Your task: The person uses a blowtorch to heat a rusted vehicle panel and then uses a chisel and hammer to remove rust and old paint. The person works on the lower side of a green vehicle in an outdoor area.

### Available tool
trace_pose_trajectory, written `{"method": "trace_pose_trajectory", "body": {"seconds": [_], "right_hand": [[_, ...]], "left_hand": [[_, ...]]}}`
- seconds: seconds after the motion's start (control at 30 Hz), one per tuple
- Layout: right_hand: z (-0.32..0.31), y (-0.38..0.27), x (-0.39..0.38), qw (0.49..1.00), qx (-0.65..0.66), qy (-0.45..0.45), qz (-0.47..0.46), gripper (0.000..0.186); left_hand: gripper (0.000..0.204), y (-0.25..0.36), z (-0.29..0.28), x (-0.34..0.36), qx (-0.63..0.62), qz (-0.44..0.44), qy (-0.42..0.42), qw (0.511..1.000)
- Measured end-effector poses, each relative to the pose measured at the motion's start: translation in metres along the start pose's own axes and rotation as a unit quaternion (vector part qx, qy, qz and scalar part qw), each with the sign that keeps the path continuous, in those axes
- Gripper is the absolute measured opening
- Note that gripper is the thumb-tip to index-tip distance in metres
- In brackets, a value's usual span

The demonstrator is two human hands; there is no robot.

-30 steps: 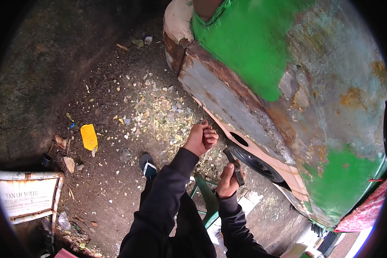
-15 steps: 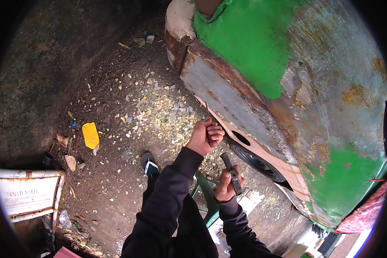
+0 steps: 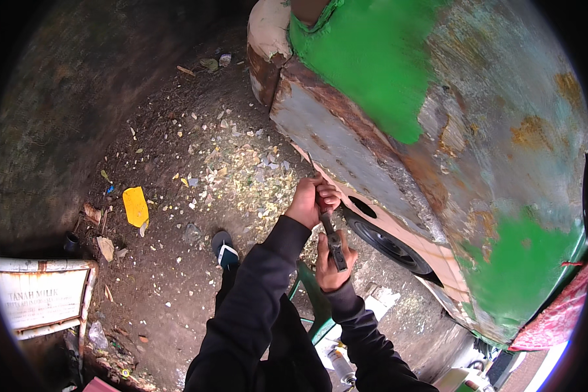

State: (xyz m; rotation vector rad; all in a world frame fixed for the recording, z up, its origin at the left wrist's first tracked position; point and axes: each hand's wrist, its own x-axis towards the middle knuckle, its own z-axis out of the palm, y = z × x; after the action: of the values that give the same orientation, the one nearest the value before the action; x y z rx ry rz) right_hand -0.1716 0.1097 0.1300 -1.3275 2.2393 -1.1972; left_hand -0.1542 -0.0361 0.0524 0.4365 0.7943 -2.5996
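Observation:
My left hand (image 3: 306, 204) is closed around a thin chisel-like tool (image 3: 310, 157); its narrow metal shaft pokes out beyond my fingers against the lower edge of a worn vehicle body (image 3: 353, 144). Most of its handle is hidden in my grip. In my right hand (image 3: 333, 277) is a hammer, its dark metal head (image 3: 335, 247) lined up with the tool's butt end, at or very near contact. The vehicle's grey, rusted lower panel borders a pinkish strip (image 3: 398, 238) near my left fingers. Green patches (image 3: 379, 65) cover parts of the bodywork.
A black wheel (image 3: 389, 243) lies beside the pinkish strip. Paint chips (image 3: 248, 173) litter the dirt ground, with a yellow piece (image 3: 136, 206) to the left. A rusty-framed white sign (image 3: 42, 294) stands lower left. A green stool-like frame (image 3: 317, 300) and a spray can (image 3: 341, 364) are near my legs.
My right hand has swung the hammer up and to the left, bringing its head to the butt of the tool. My left hand stays nearly in place.

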Motion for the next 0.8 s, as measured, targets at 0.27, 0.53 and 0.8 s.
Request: {"method": "trace_pose_trajectory", "body": {"seconds": [0.27, 0.53, 0.8], "right_hand": [[-0.001, 0.003, 0.004, 1.0, 0.005, 0.009, 0.013, 0.021], [-0.012, 0.018, 0.011, 0.995, -0.061, 0.012, -0.076, 0.021], [-0.016, 0.031, 0.003, 0.996, -0.006, 0.045, -0.076, 0.023]], "left_hand": [[0.034, 0.001, 0.003, -0.001, 0.01, 0.004, -0.025, 1.0], [0.035, -0.003, 0.005, 0.004, 0.029, 0.016, -0.06, 0.998], [0.035, 0.004, -0.018, 0.014, -0.029, 0.018, -0.081, 0.996]]}}
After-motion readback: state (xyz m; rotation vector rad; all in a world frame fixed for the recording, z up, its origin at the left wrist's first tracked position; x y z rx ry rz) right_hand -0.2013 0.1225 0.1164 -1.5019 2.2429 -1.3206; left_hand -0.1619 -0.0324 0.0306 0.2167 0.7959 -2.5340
